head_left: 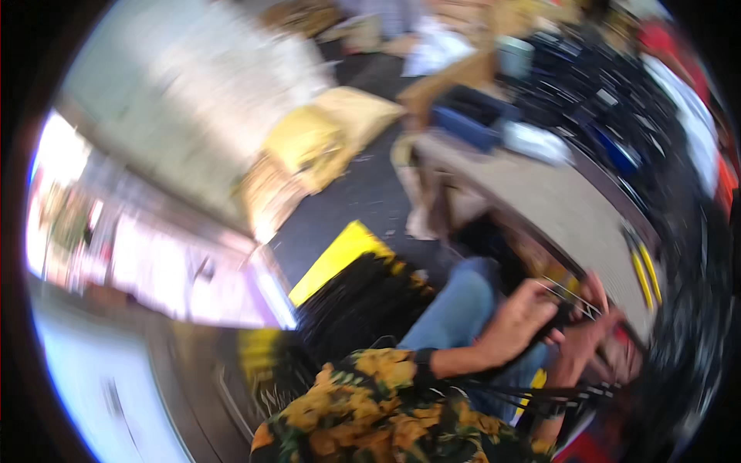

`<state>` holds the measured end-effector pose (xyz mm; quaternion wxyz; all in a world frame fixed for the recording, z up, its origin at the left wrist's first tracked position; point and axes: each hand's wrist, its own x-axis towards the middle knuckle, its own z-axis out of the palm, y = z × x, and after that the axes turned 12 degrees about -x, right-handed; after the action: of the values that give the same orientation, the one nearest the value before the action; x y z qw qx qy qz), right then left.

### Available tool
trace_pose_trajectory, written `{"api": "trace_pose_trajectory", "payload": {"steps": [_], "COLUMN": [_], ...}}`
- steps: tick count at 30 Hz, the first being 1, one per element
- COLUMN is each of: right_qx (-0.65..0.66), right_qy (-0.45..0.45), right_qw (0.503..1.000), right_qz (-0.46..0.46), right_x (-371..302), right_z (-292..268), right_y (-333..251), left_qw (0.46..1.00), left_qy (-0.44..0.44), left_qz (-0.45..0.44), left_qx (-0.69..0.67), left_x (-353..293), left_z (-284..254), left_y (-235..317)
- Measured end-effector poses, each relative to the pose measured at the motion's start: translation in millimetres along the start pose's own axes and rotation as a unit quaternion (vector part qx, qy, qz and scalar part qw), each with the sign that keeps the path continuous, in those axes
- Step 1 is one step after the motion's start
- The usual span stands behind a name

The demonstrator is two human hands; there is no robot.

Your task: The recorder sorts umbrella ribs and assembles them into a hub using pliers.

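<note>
The whole view is smeared by motion, so fine detail is hard to read. Left of the grip and lower lies a heap of thin black strands (363,297) over a yellow sheet (340,255) on the dark floor (363,193).

The left hand (521,320) is curled shut, its grip closed on a small bundle of thin pale wires or strips (567,297) held over the lap, above a blue-trousered knee (459,305). Just right of it and touching, the right hand (587,336) pinches the same bundle from the other side; its fingers look closed on it, though the blur leaves that unsure.

Below the grip, black cords (532,397) stretch taut across both forearms near the patterned yellow sleeve (370,386). Up and to the right of the grip runs a grey table (556,201) with yellow-handled tools (644,266) near its edge.

The likely trouble: the cords beneath the wrists could snag a forearm and jerk the bundle loose, spilling thin pieces into the black heap, where they would be hard to find. With the head swinging this fast, the fingers may also misjudge their hold.
</note>
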<state>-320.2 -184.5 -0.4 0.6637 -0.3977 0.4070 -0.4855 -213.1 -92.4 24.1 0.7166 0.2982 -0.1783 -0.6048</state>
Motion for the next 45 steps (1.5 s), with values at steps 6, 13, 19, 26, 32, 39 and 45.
{"api": "trace_pose_trajectory", "payload": {"steps": [6,13,19,26,32,39,45], "right_qx": [-0.093,-0.096,-0.105,-0.162,-0.091,-0.244,-0.221], "right_qy": [0.072,0.081,0.085,-0.052,-0.141,-0.046,0.001], "right_qw": [0.992,0.991,0.990,0.985,0.985,0.967,0.975], "right_qz": [-0.050,-0.045,-0.045,-0.018,0.036,-0.062,-0.011], "right_x": [-31,-32,-27,-20,-12,-13,-43], "right_z": [19,50,36,14,11,-11,61], "right_y": [11,4,0,23,29,37,-2], "left_qw": [0.996,0.985,0.988,0.986,0.986,0.993,0.982], "left_qy": [0.006,0.061,0.030,0.048,0.068,0.030,0.039], "left_qz": [0.083,0.161,0.153,0.150,0.139,0.072,0.006], "left_qx": [-0.045,0.013,0.010,0.045,0.058,0.084,0.187], "left_x": [4,6,12,10,6,22,21], "left_z": [-12,-15,-9,-15,-21,-27,-36], "left_y": [-31,-19,-27,-19,0,20,62]}}
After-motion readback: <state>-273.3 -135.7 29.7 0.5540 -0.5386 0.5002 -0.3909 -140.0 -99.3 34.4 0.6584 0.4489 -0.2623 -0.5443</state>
